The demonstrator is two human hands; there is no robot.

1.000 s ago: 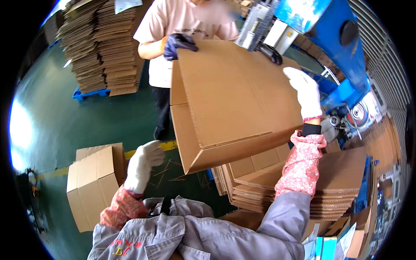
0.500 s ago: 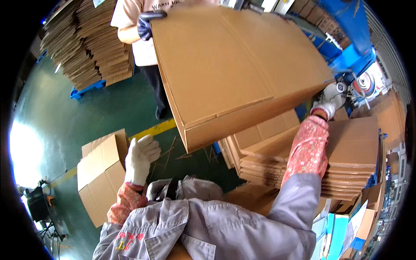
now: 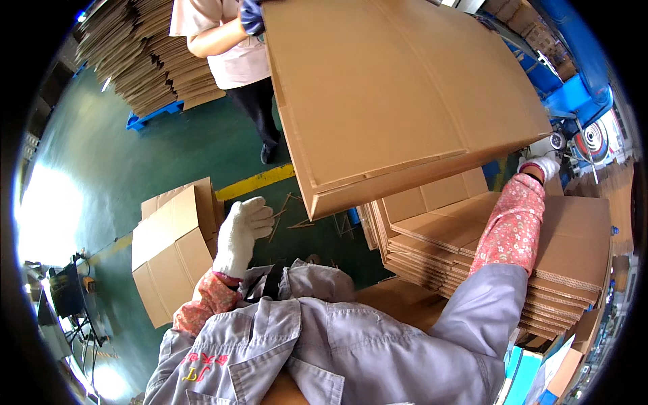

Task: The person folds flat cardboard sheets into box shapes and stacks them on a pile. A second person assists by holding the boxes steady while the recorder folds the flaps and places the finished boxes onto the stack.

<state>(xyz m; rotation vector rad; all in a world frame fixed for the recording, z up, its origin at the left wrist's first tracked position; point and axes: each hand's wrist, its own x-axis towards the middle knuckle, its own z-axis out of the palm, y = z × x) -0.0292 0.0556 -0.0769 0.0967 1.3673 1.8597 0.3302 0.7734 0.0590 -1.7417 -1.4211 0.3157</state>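
A bundle of large flat cardboard sheets [image 3: 391, 94] hangs tilted in the air in front of me. My right hand [image 3: 543, 165], in a white glove, holds its right edge from below; most of the hand is hidden behind the sheets. At the far top corner a co-worker's hand [image 3: 251, 13] in a dark glove grips the same bundle. My left hand [image 3: 241, 233], white-gloved with fingers loosely curled, hovers free at my side, holding nothing, beside an assembled brown box [image 3: 172, 246] on the floor.
A stack of flat cardboard [image 3: 567, 256] lies below the lifted bundle at right. Tall piles of folded sheets [image 3: 145, 54] stand on a blue pallet at the back left. A blue machine [image 3: 574, 88] is at right. Yellow floor line [image 3: 253, 182] crosses the green floor.
The cardboard bundle has swung up and flattened toward me, now filling the upper view. My right hand has slid out to its right edge. My left hand stays near the box.
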